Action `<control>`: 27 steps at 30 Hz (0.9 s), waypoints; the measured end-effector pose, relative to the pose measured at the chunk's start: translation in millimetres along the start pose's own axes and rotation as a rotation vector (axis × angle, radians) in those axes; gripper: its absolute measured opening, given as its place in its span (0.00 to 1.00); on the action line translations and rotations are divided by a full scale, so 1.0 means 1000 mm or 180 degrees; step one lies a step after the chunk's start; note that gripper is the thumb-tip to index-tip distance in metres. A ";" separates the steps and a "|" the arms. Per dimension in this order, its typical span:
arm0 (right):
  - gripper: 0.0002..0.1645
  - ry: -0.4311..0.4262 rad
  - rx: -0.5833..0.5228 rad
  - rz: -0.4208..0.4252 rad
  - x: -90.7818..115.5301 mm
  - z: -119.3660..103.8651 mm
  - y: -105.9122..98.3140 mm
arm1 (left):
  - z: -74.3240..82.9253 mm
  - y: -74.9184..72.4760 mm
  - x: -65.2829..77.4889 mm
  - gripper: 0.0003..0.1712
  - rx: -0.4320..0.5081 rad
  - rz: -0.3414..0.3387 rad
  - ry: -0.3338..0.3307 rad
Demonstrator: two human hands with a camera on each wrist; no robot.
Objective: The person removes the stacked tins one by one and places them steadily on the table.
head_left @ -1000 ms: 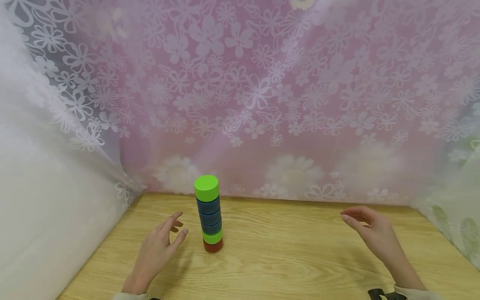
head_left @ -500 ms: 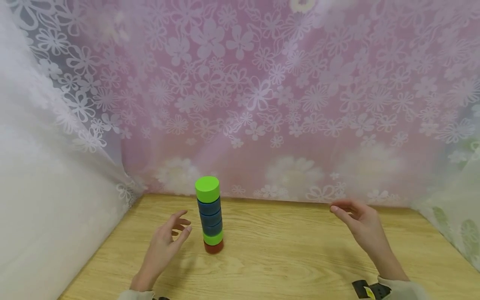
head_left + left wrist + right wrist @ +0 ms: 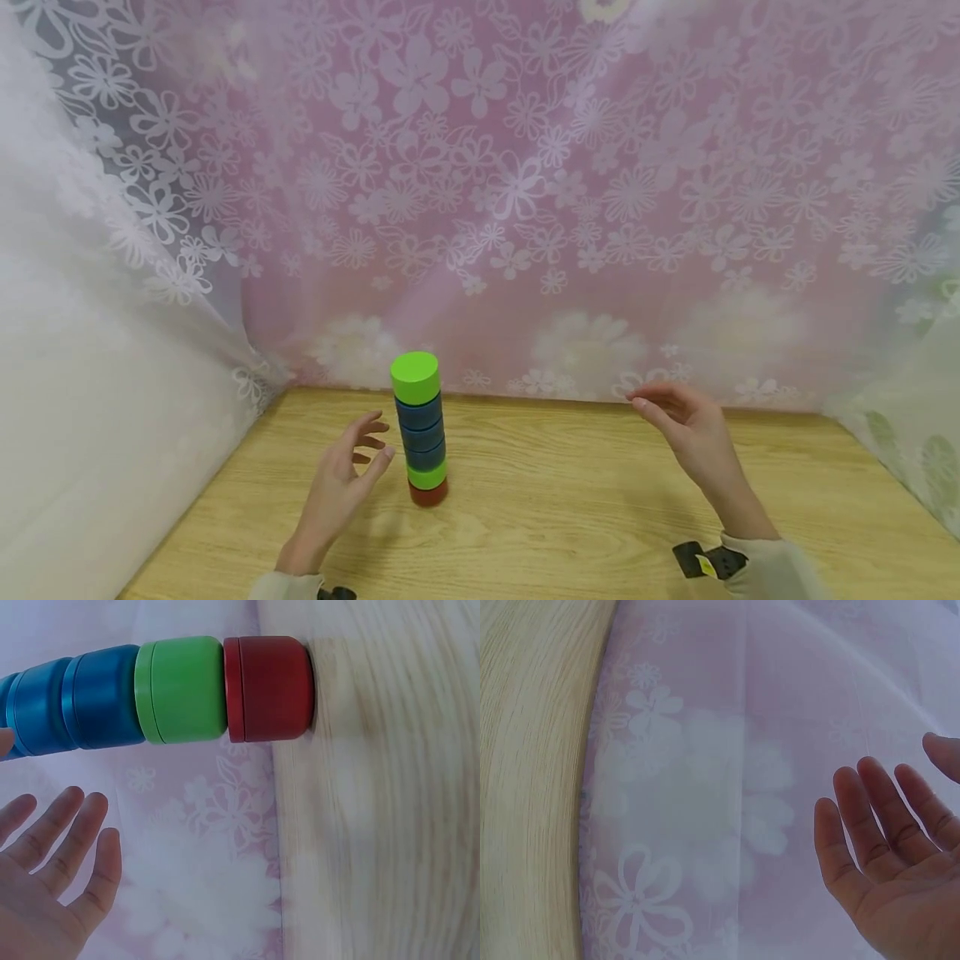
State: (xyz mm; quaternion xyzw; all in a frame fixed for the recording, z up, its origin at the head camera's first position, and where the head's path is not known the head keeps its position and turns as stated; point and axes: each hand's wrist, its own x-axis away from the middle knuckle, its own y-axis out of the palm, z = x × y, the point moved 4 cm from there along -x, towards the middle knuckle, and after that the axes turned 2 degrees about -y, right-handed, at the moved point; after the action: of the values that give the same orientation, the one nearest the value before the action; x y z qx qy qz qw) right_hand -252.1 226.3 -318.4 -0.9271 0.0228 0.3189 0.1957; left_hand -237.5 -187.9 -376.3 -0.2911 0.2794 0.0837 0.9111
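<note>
The left hand (image 3: 337, 483), relaxed and holding nothing, is just beside the upright column of lidded canisters (image 3: 422, 435) on the wood-grain tabletop (image 3: 555, 500); the right hand (image 3: 697, 442), likewise relaxed, is well apart. The canisters look stiff, smooth and probably slippery. If merely stacked, they could topple; gripping the red bottom canister (image 3: 274, 688) while steadying higher seems safest.
</note>
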 end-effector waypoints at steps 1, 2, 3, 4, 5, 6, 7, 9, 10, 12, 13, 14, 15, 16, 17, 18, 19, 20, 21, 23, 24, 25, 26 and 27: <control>0.09 -0.0015 -0.0010 -0.0002 -0.001 -0.001 0.002 | 0.001 0.001 0.000 0.26 0.0034 -0.0004 -0.0003; 0.09 -0.0031 -0.0025 -0.0008 -0.001 -0.002 0.004 | 0.002 0.001 -0.001 0.27 0.0065 -0.0007 0.0001; 0.09 -0.0044 -0.0043 -0.0011 -0.002 -0.003 0.005 | 0.003 0.002 -0.001 0.27 0.0097 -0.0011 0.0004; 0.09 -0.0062 -0.0059 -0.0014 -0.003 -0.004 0.007 | 0.004 0.002 -0.001 0.28 0.0115 -0.0014 0.0012; 0.09 -0.0081 -0.0073 -0.0020 -0.003 -0.005 0.009 | 0.005 0.003 -0.002 0.28 0.0140 -0.0018 0.0014; 0.09 -0.0101 -0.0072 -0.0022 -0.004 -0.006 0.011 | 0.005 0.003 -0.002 0.28 0.0151 -0.0022 0.0019; 0.09 -0.0109 -0.0086 -0.0027 -0.004 -0.006 0.012 | 0.006 0.003 -0.002 0.29 0.0162 -0.0028 0.0016; 0.09 -0.0128 -0.0062 -0.0036 -0.005 -0.008 0.015 | 0.006 0.003 -0.003 0.29 0.0184 -0.0034 0.0016; 0.09 -0.0131 -0.0036 -0.0040 -0.006 -0.009 0.016 | 0.006 0.003 -0.003 0.30 0.0198 -0.0031 0.0024; 0.09 -0.0118 0.0038 -0.0046 -0.006 -0.011 0.018 | 0.005 0.004 -0.004 0.30 0.0247 -0.0024 0.0042; 0.09 -0.0103 0.0059 -0.0053 -0.007 -0.011 0.020 | 0.005 0.004 -0.004 0.31 0.0277 -0.0017 0.0054; 0.09 -0.0092 0.0079 -0.0055 -0.007 -0.012 0.021 | 0.006 0.004 -0.005 0.31 0.0310 -0.0007 0.0075; 0.09 -0.0079 0.0089 -0.0059 -0.008 -0.013 0.022 | 0.007 0.005 -0.005 0.31 0.0335 0.0003 0.0102; 0.09 -0.0078 0.0093 -0.0066 -0.009 -0.013 0.023 | 0.007 0.005 -0.006 0.31 0.0370 0.0013 0.0124; 0.08 -0.0087 0.0090 -0.0073 -0.010 -0.014 0.025 | 0.007 0.006 -0.006 0.32 0.0393 0.0021 0.0143; 0.08 -0.0099 0.0077 -0.0085 -0.010 -0.015 0.026 | 0.008 0.006 -0.007 0.32 0.0406 0.0030 0.0163; 0.08 -0.0115 0.0064 -0.0096 -0.011 -0.016 0.028 | 0.008 0.007 -0.007 0.32 0.0416 0.0036 0.0171; 0.08 -0.0129 0.0051 -0.0105 -0.011 -0.017 0.029 | 0.009 0.007 -0.008 0.33 0.0431 0.0040 0.0179; 0.08 -0.0132 0.0040 -0.0115 -0.012 -0.018 0.030 | 0.009 0.008 -0.008 0.33 0.0441 0.0040 0.0180; 0.08 -0.0121 0.0028 -0.0129 -0.012 -0.019 0.032 | 0.010 0.009 -0.009 0.34 0.0440 0.0050 0.0171; 0.08 -0.0105 0.0026 -0.0134 -0.013 -0.020 0.033 | 0.011 0.009 -0.009 0.34 0.0434 0.0055 0.0176; 0.09 -0.0090 0.0026 -0.0136 -0.013 -0.020 0.034 | 0.011 0.009 -0.010 0.34 0.0434 0.0065 0.0184; 0.09 -0.0075 0.0024 -0.0138 -0.013 -0.021 0.035 | 0.012 0.010 -0.010 0.34 0.0435 0.0077 0.0201; 0.09 -0.0063 0.0026 -0.0142 -0.014 -0.021 0.036 | 0.013 0.010 -0.011 0.34 0.0430 0.0092 0.0219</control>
State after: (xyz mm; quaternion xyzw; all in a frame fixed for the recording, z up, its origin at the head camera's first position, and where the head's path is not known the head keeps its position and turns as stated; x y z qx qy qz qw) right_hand -256.9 184.2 -307.6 -0.9233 0.0015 0.3236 0.2067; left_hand -243.5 -172.6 -366.7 -0.2276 0.3197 0.0678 0.9173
